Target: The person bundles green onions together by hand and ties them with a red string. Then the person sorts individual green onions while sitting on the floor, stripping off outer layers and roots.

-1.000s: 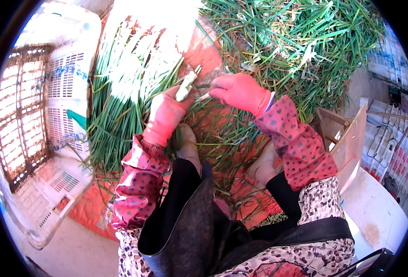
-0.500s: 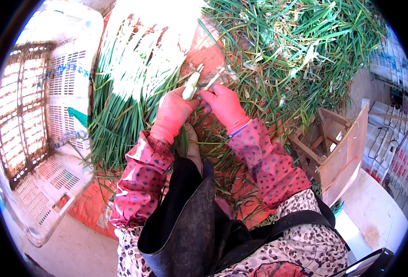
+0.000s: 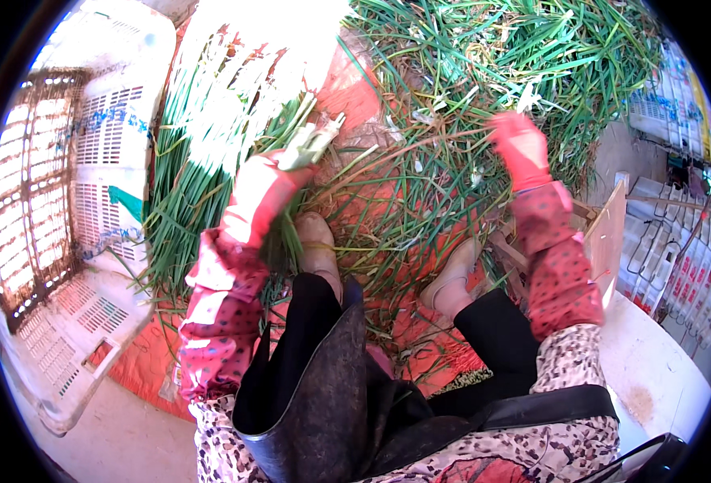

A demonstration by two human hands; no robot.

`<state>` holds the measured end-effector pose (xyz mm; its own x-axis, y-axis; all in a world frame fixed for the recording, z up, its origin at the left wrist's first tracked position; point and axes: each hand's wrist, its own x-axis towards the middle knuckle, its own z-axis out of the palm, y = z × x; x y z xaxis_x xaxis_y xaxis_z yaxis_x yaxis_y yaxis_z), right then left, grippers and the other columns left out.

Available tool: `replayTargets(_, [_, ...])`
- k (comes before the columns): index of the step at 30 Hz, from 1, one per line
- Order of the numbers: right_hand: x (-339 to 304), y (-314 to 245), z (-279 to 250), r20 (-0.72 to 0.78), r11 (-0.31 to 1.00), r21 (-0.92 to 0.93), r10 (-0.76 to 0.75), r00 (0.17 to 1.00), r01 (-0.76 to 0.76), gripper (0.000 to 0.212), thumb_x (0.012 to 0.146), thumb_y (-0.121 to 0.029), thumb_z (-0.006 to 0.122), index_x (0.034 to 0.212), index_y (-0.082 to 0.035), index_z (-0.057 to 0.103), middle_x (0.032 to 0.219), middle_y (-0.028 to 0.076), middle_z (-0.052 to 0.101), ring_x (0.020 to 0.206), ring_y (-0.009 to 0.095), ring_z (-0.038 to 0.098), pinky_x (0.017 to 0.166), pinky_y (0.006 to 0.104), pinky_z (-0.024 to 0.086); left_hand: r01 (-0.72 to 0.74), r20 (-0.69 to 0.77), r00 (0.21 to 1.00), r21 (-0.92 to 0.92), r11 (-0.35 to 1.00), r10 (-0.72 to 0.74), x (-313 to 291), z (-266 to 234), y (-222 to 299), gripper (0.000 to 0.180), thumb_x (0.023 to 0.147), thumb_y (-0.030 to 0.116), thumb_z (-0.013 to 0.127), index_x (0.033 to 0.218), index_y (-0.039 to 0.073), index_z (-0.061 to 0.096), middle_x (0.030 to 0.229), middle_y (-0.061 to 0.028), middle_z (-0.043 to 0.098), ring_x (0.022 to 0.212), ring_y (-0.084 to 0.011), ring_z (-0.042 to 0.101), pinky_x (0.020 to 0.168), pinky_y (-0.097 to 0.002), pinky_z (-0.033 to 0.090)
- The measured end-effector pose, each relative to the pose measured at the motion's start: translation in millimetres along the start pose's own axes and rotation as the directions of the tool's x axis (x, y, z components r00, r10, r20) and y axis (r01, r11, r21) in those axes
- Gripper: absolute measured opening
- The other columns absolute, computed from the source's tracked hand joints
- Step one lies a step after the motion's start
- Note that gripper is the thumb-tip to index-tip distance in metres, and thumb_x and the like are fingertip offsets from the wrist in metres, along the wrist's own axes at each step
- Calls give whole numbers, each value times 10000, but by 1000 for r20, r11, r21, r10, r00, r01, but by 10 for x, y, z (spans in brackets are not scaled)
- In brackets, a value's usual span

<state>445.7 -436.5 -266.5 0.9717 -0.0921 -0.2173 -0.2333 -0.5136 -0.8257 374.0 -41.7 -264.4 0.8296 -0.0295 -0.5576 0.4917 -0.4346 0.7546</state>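
My left hand [image 3: 263, 193], in a pink-red glove, is closed round a small bunch of green leafy stalks [image 3: 311, 143] with pale thick ends, which look like spring onions. The ends point up and right; the leaves hang below the hand. To the left lies a large heap of similar long green stalks [image 3: 186, 193]. My right hand [image 3: 522, 143], gloved too, is over the right-hand heap of leaves, blurred, with its fingers drawn together. A thin brownish withered leaf [image 3: 420, 146] stretches from near the left bunch up to its fingertips.
White plastic crates [image 3: 114, 137] stand at the left. Loose green leaves [image 3: 548, 48] pile up at the upper right. Underneath is an orange-red sheet [image 3: 142, 354]. A wooden stool or frame [image 3: 605, 241] stands at the right, beyond my feet [image 3: 317, 241].
My hands were close together at the stalk ends. The right hand has swung right and away, a brown strand now trailing to it; the left has shifted left and lower with the bunch.
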Motion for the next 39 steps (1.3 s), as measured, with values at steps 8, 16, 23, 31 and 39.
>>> replayTargets(8, [-138,-563,721,312,752,-576,-161,936,321,346,843,-129,553,1187,-145,590,1140,89,622,1024,276,595,908,353,456,39,14,999,-305,952,-37,-359,-484,74,139,834,122,648,919,17,680,677,-48,661,574,-92,585,543,-231,451])
replayTargets(16, [-196,-197,2400,429,437,-364,-705,564,823,151,781,-194,591,895,-107,639,874,104,639,801,295,625,708,400,499,232,69,972,-407,884,-224,-573,-674,217,135,822,57,649,935,-16,651,630,-31,589,509,-84,532,477,-202,424])
replayTargets(23, [-15,-398,1732,583,698,-491,-181,792,521,147,844,-257,551,825,-133,629,771,107,627,763,313,620,669,434,493,25,-57,998,-11,1000,-26,-351,-269,-83,92,741,90,632,769,4,648,691,-60,641,621,-118,586,611,-255,455])
replayTargets(31, [-571,-339,2299,777,478,-375,-305,551,794,137,762,-212,568,718,-116,655,704,103,630,729,317,631,640,442,490,322,83,947,-246,914,-311,-308,-14,-455,152,767,91,666,839,-35,619,709,-98,653,602,-153,619,563,-268,493])
replayTargets(39, [-986,-19,2256,792,709,-394,-61,608,585,174,802,-255,556,875,-110,618,750,105,642,750,319,634,667,423,499,83,-14,997,269,959,-82,-537,572,-518,196,783,269,624,819,76,628,725,-189,619,709,-393,602,616,-445,476])
